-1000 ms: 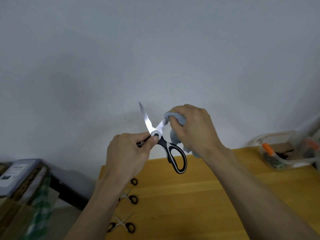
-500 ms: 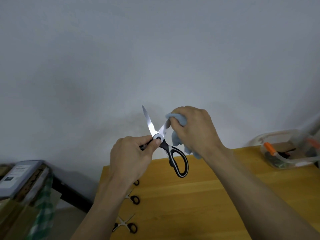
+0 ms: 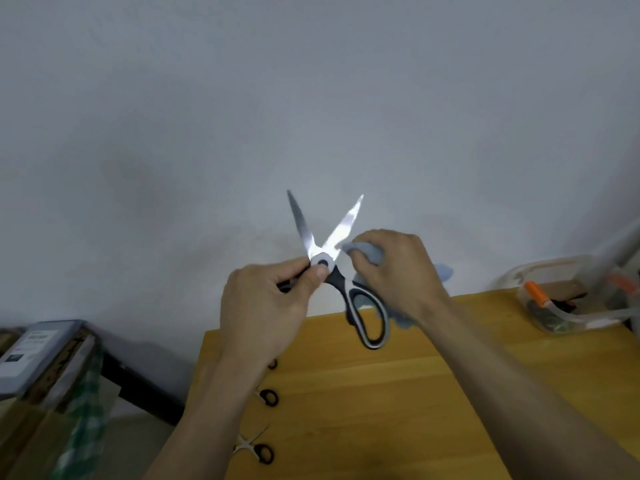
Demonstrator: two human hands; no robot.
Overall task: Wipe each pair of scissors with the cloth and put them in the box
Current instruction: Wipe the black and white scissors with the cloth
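Wooden table [image 3: 433, 393] below raised hands, clear plastic box [image 3: 568, 299] at its far right, kitchen scissors [image 3: 341, 271] held blades spread, handle gripped by left hand [image 3: 266, 306], blue cloth [image 3: 367, 252] bunched in right hand [image 3: 394, 271] beside pivot, small scissors [image 3: 258, 448] laid at table's left edge.

A plain pale grey wall [image 3: 311, 98] fills the space above and behind the hands, a yellow wooden tabletop [image 3: 398, 393] lies beneath them, and dark cluttered furniture [image 3: 138, 382] stands lower left.

Right hand [image 3: 398, 271] with cloth [image 3: 367, 252] is sliding down the right blade toward the pivot; blade tip, covered earlier, is now showing bare. Scissors [image 3: 341, 271] are sitting slightly higher in view.
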